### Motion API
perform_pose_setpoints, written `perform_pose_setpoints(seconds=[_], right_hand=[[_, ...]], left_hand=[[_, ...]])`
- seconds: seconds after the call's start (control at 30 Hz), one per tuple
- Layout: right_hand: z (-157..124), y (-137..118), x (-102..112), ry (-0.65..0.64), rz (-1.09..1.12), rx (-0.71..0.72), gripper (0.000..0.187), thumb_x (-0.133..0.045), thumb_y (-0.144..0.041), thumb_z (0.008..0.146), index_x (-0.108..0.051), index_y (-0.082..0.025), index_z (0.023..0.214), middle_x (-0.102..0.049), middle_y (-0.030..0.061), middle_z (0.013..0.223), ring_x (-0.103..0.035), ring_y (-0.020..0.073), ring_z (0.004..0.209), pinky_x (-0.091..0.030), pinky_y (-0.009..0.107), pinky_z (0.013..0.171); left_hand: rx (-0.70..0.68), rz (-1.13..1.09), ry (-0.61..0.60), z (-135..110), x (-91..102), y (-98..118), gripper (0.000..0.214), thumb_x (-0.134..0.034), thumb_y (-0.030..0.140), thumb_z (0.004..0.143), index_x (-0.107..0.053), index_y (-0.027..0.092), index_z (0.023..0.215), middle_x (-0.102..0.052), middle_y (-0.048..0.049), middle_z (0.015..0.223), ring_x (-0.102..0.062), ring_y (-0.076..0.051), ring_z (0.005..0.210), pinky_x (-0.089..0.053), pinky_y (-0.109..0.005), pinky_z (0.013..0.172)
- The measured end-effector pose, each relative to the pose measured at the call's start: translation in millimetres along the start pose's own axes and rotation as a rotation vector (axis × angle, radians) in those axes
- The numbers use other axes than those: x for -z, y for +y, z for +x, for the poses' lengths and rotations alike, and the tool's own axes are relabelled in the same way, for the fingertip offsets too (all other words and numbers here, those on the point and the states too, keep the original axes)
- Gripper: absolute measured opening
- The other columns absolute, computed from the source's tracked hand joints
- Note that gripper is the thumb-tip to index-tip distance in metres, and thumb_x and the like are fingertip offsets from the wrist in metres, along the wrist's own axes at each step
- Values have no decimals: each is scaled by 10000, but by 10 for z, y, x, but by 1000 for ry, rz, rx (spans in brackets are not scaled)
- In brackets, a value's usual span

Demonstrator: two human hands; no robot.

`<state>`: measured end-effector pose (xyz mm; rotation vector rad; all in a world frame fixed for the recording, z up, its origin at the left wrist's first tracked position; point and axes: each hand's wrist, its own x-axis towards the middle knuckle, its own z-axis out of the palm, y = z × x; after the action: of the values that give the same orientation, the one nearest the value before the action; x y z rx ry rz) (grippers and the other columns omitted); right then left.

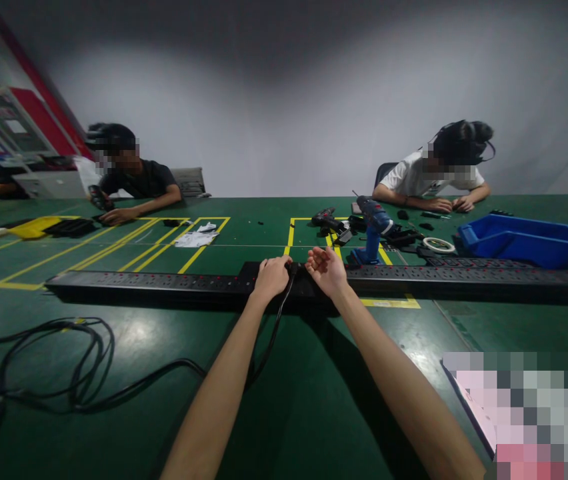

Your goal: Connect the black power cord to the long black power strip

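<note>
A long black power strip (149, 283) with rows of sockets lies across the green table in front of me. My left hand (273, 275) is closed over the raised middle block of the strip, fingers bent over its top and thumb beside a black cable (280, 313). This cable comes up to the block between my hands; its end is too small to make out. My right hand (327, 270) is just right of the cable, palm turned inward, its fingers loosely curled and apart, with nothing visible in it.
Cable coils (77, 363) lie at the left. Beyond the strip stand a blue cordless drill (375, 223), a tape roll (439, 245) and a blue bin (529, 240). White papers (197, 237) lie further left. Two people sit across the table; another sleeve shows far left.
</note>
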<state>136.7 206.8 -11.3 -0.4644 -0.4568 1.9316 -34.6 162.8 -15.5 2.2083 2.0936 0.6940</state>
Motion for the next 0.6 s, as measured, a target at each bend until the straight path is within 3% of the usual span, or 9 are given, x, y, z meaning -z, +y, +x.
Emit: perform_pose_setpoints(seconds=[0.6], right_hand=[[24,15,11,-27,14,6,232,-482,-297,939,-636,-171,819,-644,26,638,-586,118,552,-510,233,550]], left_hand=[[20,1,-32,-5,34,36,341,-353,135,931,-598,250,1139,-672,-53,1181,-572,-234,1123,-342,-424,1056]])
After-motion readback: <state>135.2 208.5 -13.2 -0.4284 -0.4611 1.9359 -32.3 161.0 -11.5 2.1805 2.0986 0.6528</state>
